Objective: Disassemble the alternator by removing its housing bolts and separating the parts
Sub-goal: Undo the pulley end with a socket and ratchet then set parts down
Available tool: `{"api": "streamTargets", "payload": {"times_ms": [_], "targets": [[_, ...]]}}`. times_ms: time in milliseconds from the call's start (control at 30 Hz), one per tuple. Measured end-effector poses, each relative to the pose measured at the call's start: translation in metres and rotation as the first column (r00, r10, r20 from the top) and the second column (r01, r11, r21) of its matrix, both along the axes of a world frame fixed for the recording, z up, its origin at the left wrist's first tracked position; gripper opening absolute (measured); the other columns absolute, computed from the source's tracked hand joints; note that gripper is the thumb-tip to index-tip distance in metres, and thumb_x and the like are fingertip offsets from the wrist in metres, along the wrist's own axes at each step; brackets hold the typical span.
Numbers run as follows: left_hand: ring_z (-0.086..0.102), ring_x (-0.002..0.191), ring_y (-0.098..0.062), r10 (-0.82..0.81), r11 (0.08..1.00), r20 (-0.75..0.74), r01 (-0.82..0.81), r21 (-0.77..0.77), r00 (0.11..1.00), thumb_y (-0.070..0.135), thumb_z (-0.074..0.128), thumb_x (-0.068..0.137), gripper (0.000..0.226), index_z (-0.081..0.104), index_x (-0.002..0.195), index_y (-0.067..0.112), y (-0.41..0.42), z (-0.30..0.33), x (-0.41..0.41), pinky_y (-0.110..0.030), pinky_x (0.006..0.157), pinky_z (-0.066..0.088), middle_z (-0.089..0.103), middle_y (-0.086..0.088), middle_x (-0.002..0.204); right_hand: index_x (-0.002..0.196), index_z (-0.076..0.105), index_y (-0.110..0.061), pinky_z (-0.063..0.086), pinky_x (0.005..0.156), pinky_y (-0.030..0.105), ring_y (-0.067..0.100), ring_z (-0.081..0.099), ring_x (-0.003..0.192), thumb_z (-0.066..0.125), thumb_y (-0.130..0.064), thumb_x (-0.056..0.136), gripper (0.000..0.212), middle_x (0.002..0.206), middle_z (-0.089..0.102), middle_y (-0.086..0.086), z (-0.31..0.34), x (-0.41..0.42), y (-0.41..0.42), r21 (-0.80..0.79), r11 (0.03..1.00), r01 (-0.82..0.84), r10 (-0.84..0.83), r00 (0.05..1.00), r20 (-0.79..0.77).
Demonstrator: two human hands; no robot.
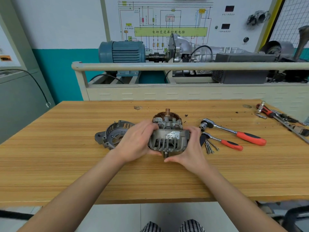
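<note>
One view only, head-mounted, wide-angle. Looks forward and down from above the near edge of the desk (66,173). Straight lines bow toward the frame edges. Both forearms enter from the bottom corners and meet near centre, where the left hand (135,141) and right hand (190,151) sit close under the lens. The person's lap shows at the bottom edge. The upper half takes in the training rig (167,66) and the wiring diagram board (170,22) behind the desk, well apart from the camera. No second view to overlap.
</note>
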State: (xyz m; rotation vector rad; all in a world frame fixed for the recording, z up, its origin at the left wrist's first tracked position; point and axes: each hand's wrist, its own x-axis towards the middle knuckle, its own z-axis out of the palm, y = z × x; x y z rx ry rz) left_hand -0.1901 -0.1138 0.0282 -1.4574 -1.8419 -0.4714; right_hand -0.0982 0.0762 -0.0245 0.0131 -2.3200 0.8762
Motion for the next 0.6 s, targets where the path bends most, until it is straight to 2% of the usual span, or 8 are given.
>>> {"api": "streamTargets", "payload": {"times_ms": [67, 167, 233, 300, 400, 467, 533, 600], "targets": [[0.056, 0.07, -0.018, -0.046, 0.999, -0.043, 0.046, -0.004, 0.998, 0.062, 0.062, 0.071, 0.066, 0.051, 0.101, 0.005, -0.001, -0.006, -0.002, -0.018, 0.067, 0.037, 0.061, -0.01, 0.082, 0.124, 0.022, -0.027, 0.035, 0.104, 0.029, 0.017, 0.038, 0.119, 0.09, -0.045, 0.049, 0.103, 0.118, 0.017, -0.014, -0.005, 0.003, 0.001, 0.084, 0.996, 0.003, -0.001, 1.0, -0.022], [0.048, 0.077, -0.016, -0.097, 0.995, -0.061, 0.097, 0.001, 0.993, 0.059, 0.058, 0.079, 0.057, 0.046, 0.102, 0.008, -0.003, -0.017, -0.003, -0.024, 0.068, 0.039, 0.061, -0.013, 0.083, 0.123, 0.019, -0.025, 0.036, 0.106, 0.035, 0.021, 0.037, 0.122, 0.087, -0.035, 0.062, 0.092, 0.129, 0.026, 0.014, -0.015, 0.009, -0.004, 0.136, 0.99, 0.043, -0.041, 0.999, -0.019], [0.045, 0.078, -0.015, -0.107, 0.994, -0.065, 0.106, -0.009, 0.992, 0.059, 0.05, 0.087, 0.052, 0.046, 0.101, 0.009, -0.006, -0.024, -0.004, -0.025, 0.067, 0.039, 0.061, -0.013, 0.083, 0.123, 0.017, -0.026, 0.035, 0.108, 0.037, 0.021, 0.032, 0.126, 0.084, -0.033, 0.067, 0.088, 0.133, 0.027, 0.021, -0.021, 0.013, -0.007, 0.14, 0.989, 0.042, -0.044, 0.999, 0.011], [0.045, 0.079, -0.016, -0.11, 0.994, -0.068, 0.108, -0.032, 0.992, 0.058, 0.044, 0.091, 0.049, 0.046, 0.101, 0.009, -0.009, -0.031, -0.005, -0.026, 0.067, 0.04, 0.061, -0.013, 0.084, 0.123, 0.015, -0.027, 0.032, 0.109, 0.035, 0.02, 0.026, 0.131, 0.08, -0.039, 0.071, 0.085, 0.138, 0.024, 0.023, -0.026, 0.018, -0.008, 0.16, 0.987, 0.011, -0.023, 0.997, 0.073], [0.049, 0.078, -0.019, -0.107, 0.994, -0.09, 0.103, -0.041, 0.99, 0.055, 0.051, 0.087, 0.048, 0.046, 0.101, 0.009, -0.012, -0.038, -0.007, -0.028, 0.066, 0.043, 0.062, -0.013, 0.087, 0.125, 0.008, -0.03, 0.024, 0.114, 0.03, 0.014, 0.018, 0.135, 0.062, -0.064, 0.07, 0.084, 0.144, 0.015, 0.017, -0.029, 0.024, -0.006, 0.167, 0.985, -0.041, 0.011, 0.984, 0.176], [0.052, 0.077, -0.021, -0.112, 0.993, -0.092, 0.108, -0.045, 0.989, 0.056, 0.047, 0.09, 0.048, 0.046, 0.101, 0.009, -0.011, -0.037, -0.008, -0.029, 0.066, 0.044, 0.062, -0.014, 0.088, 0.129, 0.001, -0.033, 0.02, 0.115, 0.027, 0.012, 0.017, 0.136, 0.051, -0.078, 0.064, 0.093, 0.143, 0.007, 0.001, -0.025, 0.026, -0.002, 0.161, 0.984, -0.074, 0.027, 0.961, 0.277], [0.052, 0.078, -0.021, -0.1, 0.994, -0.096, 0.094, -0.059, 0.99, 0.059, 0.046, 0.091, 0.051, 0.047, 0.101, 0.009, -0.01, -0.034, -0.009, -0.029, 0.069, 0.042, 0.062, -0.014, 0.088, 0.128, -0.003, -0.04, 0.023, 0.114, 0.026, 0.01, 0.02, 0.132, 0.05, -0.084, 0.058, 0.098, 0.126, 0.004, -0.02, -0.015, 0.027, 0.003, 0.115, 0.988, -0.106, 0.061, 0.938, 0.341], [0.052, 0.08, -0.021, -0.076, 0.994, -0.113, 0.067, -0.083, 0.991, 0.062, 0.051, 0.085, 0.057, 0.047, 0.102, 0.009, -0.009, -0.03, -0.008, -0.029, 0.072, 0.041, 0.062, -0.013, 0.09, 0.123, -0.002, -0.048, 0.028, 0.112, 0.027, 0.008, 0.022, 0.128, 0.051, -0.087, 0.055, 0.094, 0.119, 0.004, -0.024, -0.007, 0.03, 0.007, 0.076, 0.99, -0.118, 0.08, 0.919, 0.386]]}}
